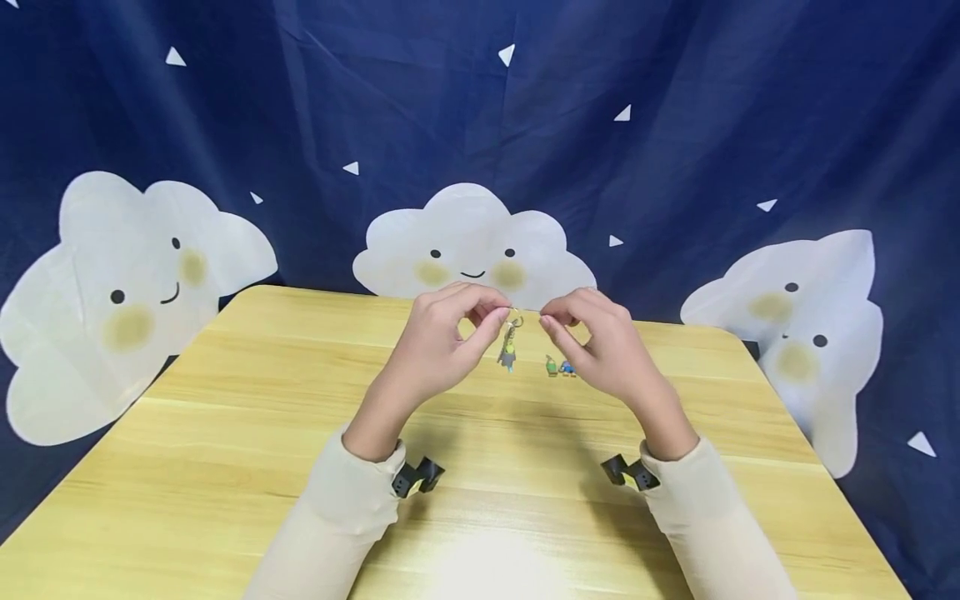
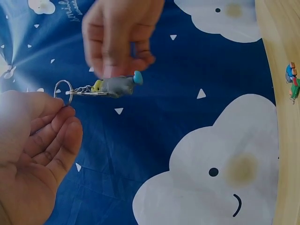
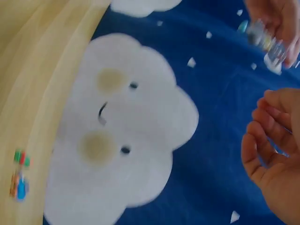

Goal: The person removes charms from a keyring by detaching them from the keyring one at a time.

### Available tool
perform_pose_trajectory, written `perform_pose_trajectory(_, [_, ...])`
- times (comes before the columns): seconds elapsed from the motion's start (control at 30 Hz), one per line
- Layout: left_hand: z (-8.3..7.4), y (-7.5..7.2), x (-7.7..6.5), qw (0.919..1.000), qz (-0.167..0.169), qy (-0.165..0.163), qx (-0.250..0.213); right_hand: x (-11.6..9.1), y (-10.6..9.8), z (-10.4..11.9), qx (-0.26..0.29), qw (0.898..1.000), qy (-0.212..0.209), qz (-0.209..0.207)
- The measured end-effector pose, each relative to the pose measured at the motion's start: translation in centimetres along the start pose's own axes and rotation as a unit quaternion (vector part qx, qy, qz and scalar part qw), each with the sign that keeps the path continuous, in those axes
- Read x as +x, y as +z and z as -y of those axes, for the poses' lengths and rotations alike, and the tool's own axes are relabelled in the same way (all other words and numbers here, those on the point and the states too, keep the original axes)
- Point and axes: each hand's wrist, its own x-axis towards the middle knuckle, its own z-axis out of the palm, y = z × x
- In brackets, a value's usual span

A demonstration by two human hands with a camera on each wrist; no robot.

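Observation:
My left hand (image 1: pixel 442 337) pinches a metal key ring (image 2: pixel 62 81) between thumb and forefinger, above the far part of the table. From the ring, on a short chain, hangs a small toy figure (image 1: pixel 508 357) with a grey body, a yellow part and a light-blue end. My right hand (image 1: pixel 603 346) is raised a little to the right of it, apart from the ring in the head view. Its fingers are loosely bent, with thumb and forefinger tips close together and nothing visible between them. The right wrist view is blurred.
On the wooden table (image 1: pixel 262 433) lie a small green figure (image 1: pixel 551 367) and a blue one (image 1: pixel 567 368), side by side below the right hand. A dark blue curtain (image 1: pixel 420 108) with white clouds hangs behind the table's far edge.

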Motion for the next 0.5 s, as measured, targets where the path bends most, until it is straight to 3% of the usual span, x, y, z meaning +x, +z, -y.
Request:
perform_pose_trajectory(0.2, [-0.2,0.2,0.0,0.9999,-0.015,-0.006,0.002,0.0,0.6,2.9,0.073,0.997,0.005,-0.035])
perform_pose_trajectory(0.5, [-0.6,0.8,0.0,0.9996,-0.024,0.001,-0.017,-0.1,2.0,4.2,0.058,0.996,-0.02,-0.072])
